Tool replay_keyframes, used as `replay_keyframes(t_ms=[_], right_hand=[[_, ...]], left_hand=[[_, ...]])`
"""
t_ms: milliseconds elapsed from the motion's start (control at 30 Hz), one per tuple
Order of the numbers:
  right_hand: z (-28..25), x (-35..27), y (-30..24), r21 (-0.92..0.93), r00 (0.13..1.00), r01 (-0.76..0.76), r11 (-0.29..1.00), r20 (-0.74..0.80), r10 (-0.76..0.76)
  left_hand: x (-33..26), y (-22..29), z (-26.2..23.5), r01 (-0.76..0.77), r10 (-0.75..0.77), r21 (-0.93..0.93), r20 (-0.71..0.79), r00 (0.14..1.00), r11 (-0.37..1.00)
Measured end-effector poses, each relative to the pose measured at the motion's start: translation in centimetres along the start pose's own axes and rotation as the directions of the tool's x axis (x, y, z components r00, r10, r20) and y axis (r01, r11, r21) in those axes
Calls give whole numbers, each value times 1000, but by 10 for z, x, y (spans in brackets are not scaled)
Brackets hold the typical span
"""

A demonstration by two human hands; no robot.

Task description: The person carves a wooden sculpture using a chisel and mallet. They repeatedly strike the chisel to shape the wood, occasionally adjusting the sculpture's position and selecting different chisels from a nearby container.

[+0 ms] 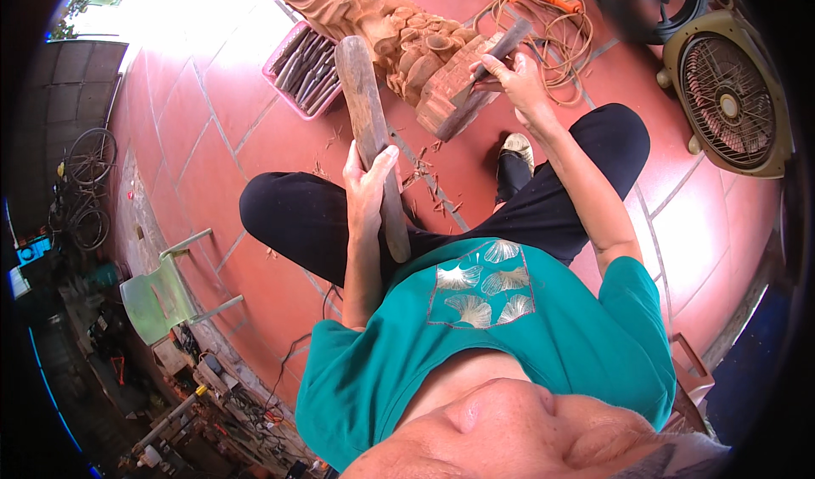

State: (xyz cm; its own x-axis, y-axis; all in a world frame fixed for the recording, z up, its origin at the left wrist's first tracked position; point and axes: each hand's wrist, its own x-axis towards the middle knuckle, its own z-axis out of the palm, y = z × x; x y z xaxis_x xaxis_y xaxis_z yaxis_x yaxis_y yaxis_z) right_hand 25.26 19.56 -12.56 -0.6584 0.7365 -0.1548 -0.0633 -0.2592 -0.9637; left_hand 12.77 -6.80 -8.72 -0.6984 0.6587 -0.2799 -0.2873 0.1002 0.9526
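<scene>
Two hands at work, both closed tight. Largest first: red tiled floor, seat and bench at once, with the carved wooden figure lying across it just ahead of the crossed legs. No clamp or wedge visible under it, so likely to slide or roll under a hard blow, throwing the cut off line.

Next down, the box fan at the right, well apart and probably no trouble.

Then the long wooden mallet, gripped low on its shaft by the left hand, fingers wrapped fully round, head raised towards the figure. Held that far down, apt to swing wide – a glancing strike could miss the tool's end and land on the knuckles beside it.

Pink tray of spare chisels just left of the figure, near the mallet's path; could be clipped and spilled. Orange cable coil behind the right hand, near but not touching.

Smaller still, the chisel, clenched in the right hand, edge set into the squared end of the figure. Could skid along the grain towards the shod foot nearby – or bite too deep and split off detail.

Last, wood chips scattered on the tiles near the legs, slippery underfoot.
</scene>
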Motion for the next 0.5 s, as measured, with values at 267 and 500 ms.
replay_keyframes(t_ms=[267,500], right_hand=[[2,-4,-1,28,998,62,998,22,-63],[10,-4,-3,-96,990,141,985,-4,-142]], left_hand=[[-1,-1,-3,-17,17,-1,-1,1000,1000],[-2,-1,-5,-14,14,-37,-19,1000,999]])
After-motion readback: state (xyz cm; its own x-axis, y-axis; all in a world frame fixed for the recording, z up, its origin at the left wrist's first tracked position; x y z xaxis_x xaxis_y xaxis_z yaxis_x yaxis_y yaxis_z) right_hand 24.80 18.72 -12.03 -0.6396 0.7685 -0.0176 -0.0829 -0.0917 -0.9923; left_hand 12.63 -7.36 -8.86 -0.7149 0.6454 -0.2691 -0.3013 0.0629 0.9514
